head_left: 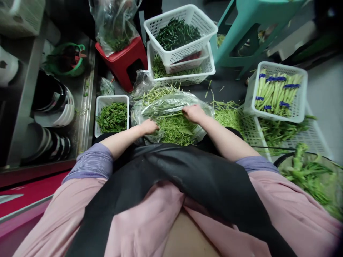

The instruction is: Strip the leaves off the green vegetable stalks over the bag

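Observation:
A clear plastic bag (198,100) full of thin green stems and leaves (177,130) lies open in front of my lap. Over its left side, my left hand (149,126) is closed, its fingertips down by the greens; what it grips is too small to make out. My right hand (194,113) is also closed, pinching the end of some long green stems (171,115) that stretch leftward across the bag's mouth.
Cut stems (227,116) lie heaped to the right of the bag. A white basket of leafy greens (112,116) stands left. Beyond are a red stool (123,59), stacked baskets with green chillies (178,34) and a teal stool (238,39). Bundled stalks (278,89) fill a right-hand basket.

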A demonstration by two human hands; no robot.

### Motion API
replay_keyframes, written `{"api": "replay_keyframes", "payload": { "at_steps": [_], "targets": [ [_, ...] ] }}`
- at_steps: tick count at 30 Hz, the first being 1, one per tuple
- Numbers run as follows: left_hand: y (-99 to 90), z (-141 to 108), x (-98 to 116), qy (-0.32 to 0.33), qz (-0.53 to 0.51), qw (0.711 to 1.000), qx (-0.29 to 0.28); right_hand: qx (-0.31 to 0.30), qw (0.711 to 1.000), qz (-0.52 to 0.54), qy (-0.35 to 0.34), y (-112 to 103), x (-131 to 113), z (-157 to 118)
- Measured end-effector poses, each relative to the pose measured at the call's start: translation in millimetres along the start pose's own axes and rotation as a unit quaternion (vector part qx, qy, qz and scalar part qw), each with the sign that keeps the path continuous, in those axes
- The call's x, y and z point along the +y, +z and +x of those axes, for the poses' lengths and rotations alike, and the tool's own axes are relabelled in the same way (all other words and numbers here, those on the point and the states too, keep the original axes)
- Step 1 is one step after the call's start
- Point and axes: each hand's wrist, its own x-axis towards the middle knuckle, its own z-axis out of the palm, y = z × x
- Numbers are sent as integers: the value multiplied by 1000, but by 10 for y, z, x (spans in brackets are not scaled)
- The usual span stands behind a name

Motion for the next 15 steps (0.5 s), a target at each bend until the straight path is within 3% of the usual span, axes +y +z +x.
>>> {"api": "replay_keyframes", "payload": {
  "at_steps": [3,5,6,8,11,13,15],
  "targets": [
    [-68,-131,33,-27,-60,994,90,88,983,163,-3,-255,46,-137],
    [-229,-166,111,-45,-185,961,199,149,949,275,-35,-433,-9,-220],
    [-339,-173,161,-43,-268,928,255,167,930,324,-57,-514,-59,-253],
    [-585,-182,272,-9,-430,833,349,167,893,405,-102,-635,-188,-295],
    [-930,-228,408,54,-563,695,444,127,853,479,-166,-672,-365,-288],
    [-1093,-296,435,56,-589,637,494,120,838,499,-184,-580,-416,-255],
    [-1194,-391,395,32,-607,590,532,118,855,478,-164,-397,-407,-230]
  ]
}}
